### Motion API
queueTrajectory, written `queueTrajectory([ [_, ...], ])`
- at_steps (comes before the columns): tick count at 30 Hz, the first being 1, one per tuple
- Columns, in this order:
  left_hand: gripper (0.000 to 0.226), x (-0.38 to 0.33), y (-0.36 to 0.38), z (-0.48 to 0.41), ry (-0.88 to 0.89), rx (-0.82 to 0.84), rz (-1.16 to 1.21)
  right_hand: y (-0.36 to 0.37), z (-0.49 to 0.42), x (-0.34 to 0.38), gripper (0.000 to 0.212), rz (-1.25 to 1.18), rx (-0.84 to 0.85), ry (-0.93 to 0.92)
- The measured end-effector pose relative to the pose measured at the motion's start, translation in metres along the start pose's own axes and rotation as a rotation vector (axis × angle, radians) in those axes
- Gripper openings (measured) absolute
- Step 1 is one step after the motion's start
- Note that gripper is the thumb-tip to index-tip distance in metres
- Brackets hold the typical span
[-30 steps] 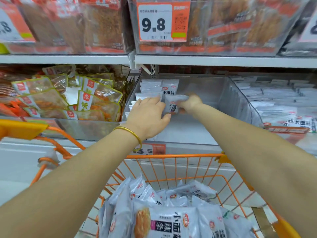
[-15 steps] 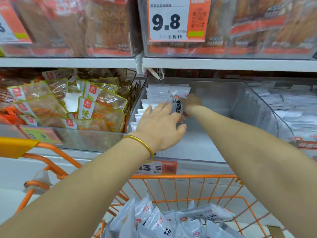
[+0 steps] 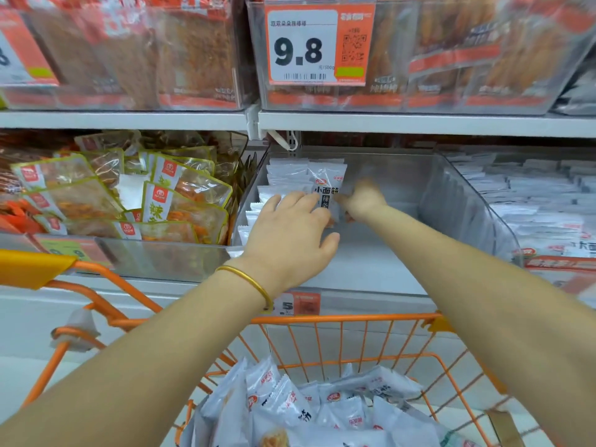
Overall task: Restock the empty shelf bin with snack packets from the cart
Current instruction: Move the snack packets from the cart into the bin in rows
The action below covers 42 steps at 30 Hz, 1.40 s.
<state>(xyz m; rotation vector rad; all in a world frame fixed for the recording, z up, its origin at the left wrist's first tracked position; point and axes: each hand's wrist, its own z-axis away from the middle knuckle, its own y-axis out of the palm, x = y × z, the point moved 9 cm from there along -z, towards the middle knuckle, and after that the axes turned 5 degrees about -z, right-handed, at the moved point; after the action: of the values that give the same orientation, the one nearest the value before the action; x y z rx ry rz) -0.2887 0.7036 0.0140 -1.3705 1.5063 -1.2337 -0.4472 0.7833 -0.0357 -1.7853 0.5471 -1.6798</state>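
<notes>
A clear plastic shelf bin (image 3: 464,201) sits on the middle shelf, with a row of white snack packets (image 3: 283,171) standing along its left side. One white packet with black lettering (image 3: 327,188) stands upright at the front of that row. My left hand (image 3: 290,233), with a gold bangle on the wrist, lies flat against the row, fingers spread. My right hand (image 3: 361,201), blurred, grips the upright packet's right edge. Below, an orange wire cart (image 3: 354,337) holds several more white packets (image 3: 309,411).
A bin of yellow-edged clear snack bags (image 3: 167,195) stands to the left, and a full bin of white packets (image 3: 541,201) to the right. The upper shelf carries bins with a 9.8 price tag (image 3: 319,43). The right half of the middle bin's floor is bare.
The upright packet has been stood up straighter against the row. My left hand has spread flatter on the packets. The view has shifted slightly closer to the shelf.
</notes>
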Motion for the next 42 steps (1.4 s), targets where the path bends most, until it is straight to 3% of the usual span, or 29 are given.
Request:
queueTrajectory([
  [3, 0.063, -0.013, -0.017, 0.021, 0.073, -0.14, 0.021, -0.048, 0.064, 0.02, 0.013, -0.138, -0.049, -0.151],
  [6, 0.046, -0.028, -0.015, 0.043, 0.119, -0.149, 0.027, -0.074, 0.155, 0.02, 0.009, -0.268, 0.134, -0.226],
  [9, 0.039, -0.048, -0.011, 0.054, 0.211, -0.156, -0.032, -0.043, 0.221, -0.023, 0.003, 0.039, 0.503, -0.116],
  [11, 0.038, -0.059, -0.01, 0.056, 0.252, -0.137, -0.053, -0.013, 0.24, -0.056, 0.015, 0.378, 0.685, -0.103],
  [14, 0.041, -0.071, -0.016, 0.057, 0.239, -0.125, 0.011, 0.016, 0.25, -0.076, 0.031, 0.666, 0.765, -0.181],
  [17, 0.039, -0.078, -0.024, 0.061, 0.184, -0.175, 0.095, 0.034, 0.26, -0.087, 0.024, 0.71, 0.894, -0.205],
  [20, 0.028, -0.079, -0.027, 0.063, 0.153, -0.209, 0.167, 0.019, 0.258, -0.085, 0.016, 0.565, 0.841, -0.183],
  [23, 0.02, -0.081, -0.032, 0.063, 0.136, -0.169, 0.352, -0.013, 0.254, -0.068, 0.012, 0.072, 0.708, -0.095],
  [26, 0.024, -0.081, -0.021, 0.064, 0.03, 0.045, 0.646, -0.046, 0.245, -0.054, 0.012, -0.33, 0.547, -0.03],
  [29, 0.037, -0.082, -0.003, 0.067, -0.063, 0.252, 0.805, -0.069, 0.231, -0.047, 0.013, -0.464, 0.374, -0.047],
  [31, 0.039, -0.086, 0.001, 0.067, -0.075, 0.307, 0.911, -0.077, 0.222, -0.043, 0.013, -0.549, 0.272, -0.051],
  [34, 0.028, -0.075, -0.009, 0.059, -0.145, 0.191, 1.042, -0.075, 0.211, -0.041, 0.015, -0.719, 0.224, -0.014],
  [37, 0.024, -0.049, -0.019, 0.046, -0.25, 0.04, 1.121, -0.055, 0.208, -0.034, 0.028, -0.728, 0.413, 0.043],
  [40, 0.02, -0.024, -0.024, 0.032, -0.345, -0.07, 1.154, -0.043, 0.2, -0.023, 0.011, -0.655, 0.525, 0.05],
  [42, 0.019, -0.005, -0.03, 0.028, -0.406, -0.165, 1.086, -0.042, 0.175, -0.019, 0.007, -0.756, 0.461, 0.106],
])
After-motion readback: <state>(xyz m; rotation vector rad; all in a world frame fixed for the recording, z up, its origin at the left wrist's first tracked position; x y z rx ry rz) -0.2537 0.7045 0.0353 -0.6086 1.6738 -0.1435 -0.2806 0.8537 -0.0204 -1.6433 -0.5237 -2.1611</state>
